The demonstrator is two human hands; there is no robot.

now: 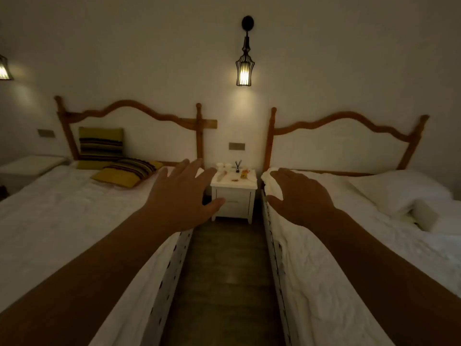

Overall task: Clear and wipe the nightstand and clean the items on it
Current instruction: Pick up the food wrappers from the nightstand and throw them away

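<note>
Left hand [183, 196]: fingers spread and straight, holding nothing, raised over the inner edge of the left white-sheeted bed [62, 208]

Right hand [299, 196]: fingers loosely bent, palm down; whether it grips the crumpled white cloth [270, 182] showing just beyond its fingertips, or that fabric is only bedding of the right white-sheeted bed [336, 270], cannot be told

Small white two-drawer wooden nightstand [234, 198]: stands against the wall between the two beds, well beyond both hands, untouched

Items on its top: two pale cups [223, 166] at the back left corner; dark reed diffuser [238, 167] at the back edge, middle; small yellow-orange object [244, 174] toward the right edge; tiny scrap [234, 180] near the front edge. The rest is too dim to identify

Black wire-cage wall lamp [244, 71]: lit, above the nightstand

Risks, as judged: low light could hide small litter; the diffuser looks top-heavy, so a sweeping reach across the top may tip it and spill onto bedding; cups at the corner sit close to the edge and could be knocked off
</note>
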